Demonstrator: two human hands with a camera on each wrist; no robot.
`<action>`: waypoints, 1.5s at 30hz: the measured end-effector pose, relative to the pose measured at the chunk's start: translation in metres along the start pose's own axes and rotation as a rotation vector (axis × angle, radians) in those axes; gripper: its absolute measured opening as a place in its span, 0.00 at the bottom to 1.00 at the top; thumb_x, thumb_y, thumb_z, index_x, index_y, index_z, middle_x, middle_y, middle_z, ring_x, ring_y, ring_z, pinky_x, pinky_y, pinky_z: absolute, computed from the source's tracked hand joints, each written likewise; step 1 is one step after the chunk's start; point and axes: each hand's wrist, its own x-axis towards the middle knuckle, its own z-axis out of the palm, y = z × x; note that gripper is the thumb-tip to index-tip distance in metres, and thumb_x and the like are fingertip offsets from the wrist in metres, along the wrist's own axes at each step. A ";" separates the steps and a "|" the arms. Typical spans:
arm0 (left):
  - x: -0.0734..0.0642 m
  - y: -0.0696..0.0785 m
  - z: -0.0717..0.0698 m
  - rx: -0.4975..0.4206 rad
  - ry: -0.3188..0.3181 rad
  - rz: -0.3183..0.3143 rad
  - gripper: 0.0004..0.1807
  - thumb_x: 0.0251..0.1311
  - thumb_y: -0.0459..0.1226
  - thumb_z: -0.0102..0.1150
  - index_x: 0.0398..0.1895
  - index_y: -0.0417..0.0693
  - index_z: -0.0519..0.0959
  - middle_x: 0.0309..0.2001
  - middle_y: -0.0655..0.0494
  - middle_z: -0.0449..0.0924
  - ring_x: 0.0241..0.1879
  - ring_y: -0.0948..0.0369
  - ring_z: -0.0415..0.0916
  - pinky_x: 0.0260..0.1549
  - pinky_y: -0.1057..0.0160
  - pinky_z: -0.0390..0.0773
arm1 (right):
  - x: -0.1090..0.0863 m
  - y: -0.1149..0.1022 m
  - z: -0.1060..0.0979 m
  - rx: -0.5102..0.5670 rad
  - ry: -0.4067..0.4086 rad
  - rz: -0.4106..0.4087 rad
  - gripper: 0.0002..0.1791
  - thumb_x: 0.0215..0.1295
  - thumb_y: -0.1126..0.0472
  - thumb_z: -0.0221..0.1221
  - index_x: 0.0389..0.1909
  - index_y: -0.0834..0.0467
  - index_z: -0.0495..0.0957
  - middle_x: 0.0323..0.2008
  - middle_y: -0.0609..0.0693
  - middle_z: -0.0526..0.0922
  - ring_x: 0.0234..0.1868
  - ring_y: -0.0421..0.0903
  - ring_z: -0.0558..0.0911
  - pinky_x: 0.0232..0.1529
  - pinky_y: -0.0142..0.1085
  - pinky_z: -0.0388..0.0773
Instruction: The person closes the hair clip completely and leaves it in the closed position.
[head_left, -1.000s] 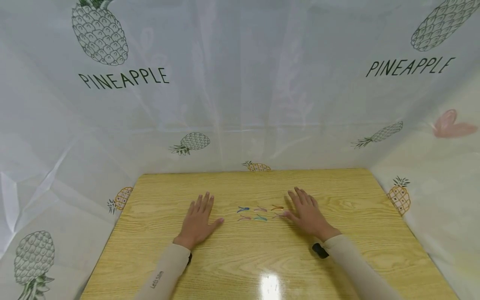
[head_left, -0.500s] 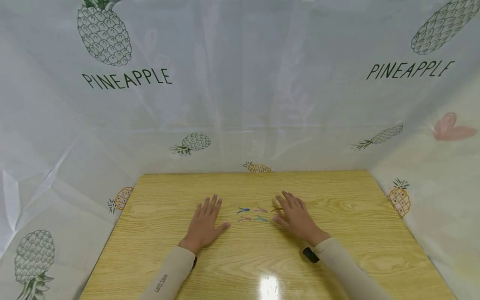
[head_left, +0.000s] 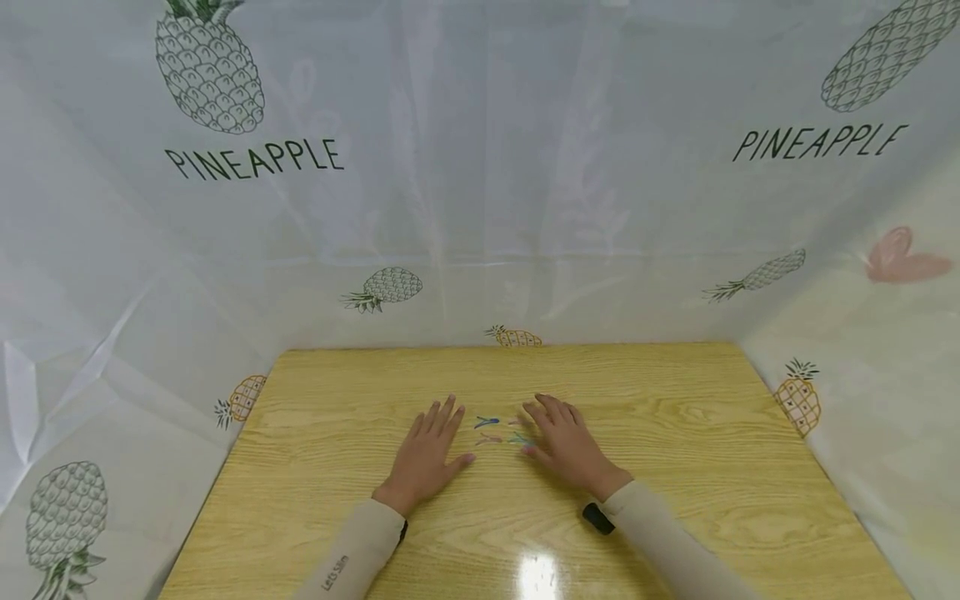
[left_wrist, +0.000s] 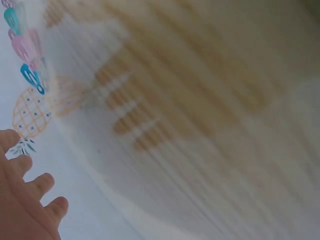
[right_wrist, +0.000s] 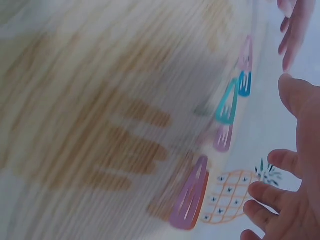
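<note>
Several snap hair clips lie in two short rows on the wooden table. In the head view a blue clip (head_left: pixel 487 422) and a pink clip (head_left: pixel 490 438) show fully. A teal clip (head_left: pixel 519 438) is partly covered by the right hand. My left hand (head_left: pixel 422 458) is left of the rows, fingers spread, holding nothing. My right hand (head_left: pixel 568 450) hovers over the right end, fingers loosely extended, hiding more clips. The right wrist view shows a purple clip (right_wrist: pixel 186 205) with an orange clip (right_wrist: pixel 201 200) beside it. Another blue clip view (left_wrist: pixel 31 77) appears in the left wrist view.
The wooden table (head_left: pixel 675 417) has a bright reflection near its front. White sheeting (head_left: pixel 480 208) printed with pineapples walls it at the back and both sides. A black wrist device (head_left: pixel 597 518) sits under the right wrist.
My right hand has moved left over the right-hand clips, covering the orange one. My left hand has shifted right, closer to the rows. The visible clips stay in place.
</note>
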 end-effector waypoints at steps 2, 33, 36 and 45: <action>0.000 0.003 0.000 -0.002 -0.007 0.001 0.44 0.76 0.57 0.58 0.84 0.41 0.59 0.84 0.41 0.50 0.81 0.39 0.52 0.77 0.38 0.56 | 0.002 -0.003 0.003 0.004 0.001 -0.014 0.37 0.74 0.51 0.67 0.76 0.65 0.67 0.75 0.70 0.65 0.75 0.68 0.66 0.71 0.68 0.62; 0.019 0.033 0.007 0.138 0.088 0.038 0.24 0.65 0.44 0.75 0.61 0.46 0.84 0.77 0.43 0.68 0.74 0.43 0.68 0.72 0.46 0.69 | 0.029 -0.038 0.026 -0.093 0.065 -0.036 0.14 0.67 0.55 0.73 0.47 0.58 0.86 0.53 0.55 0.80 0.57 0.56 0.79 0.65 0.56 0.74; 0.021 0.034 0.007 0.161 0.085 0.031 0.22 0.65 0.44 0.74 0.60 0.47 0.85 0.76 0.44 0.69 0.73 0.44 0.69 0.72 0.46 0.69 | 0.032 -0.038 0.028 -0.100 0.062 -0.031 0.11 0.68 0.55 0.73 0.44 0.56 0.87 0.51 0.53 0.80 0.56 0.54 0.79 0.64 0.55 0.74; 0.025 0.035 0.010 0.241 0.136 0.048 0.15 0.63 0.42 0.76 0.51 0.50 0.88 0.72 0.46 0.73 0.70 0.48 0.72 0.68 0.48 0.73 | 0.038 -0.039 0.035 -0.122 0.056 -0.018 0.04 0.68 0.57 0.73 0.34 0.51 0.87 0.44 0.46 0.79 0.49 0.48 0.78 0.62 0.50 0.76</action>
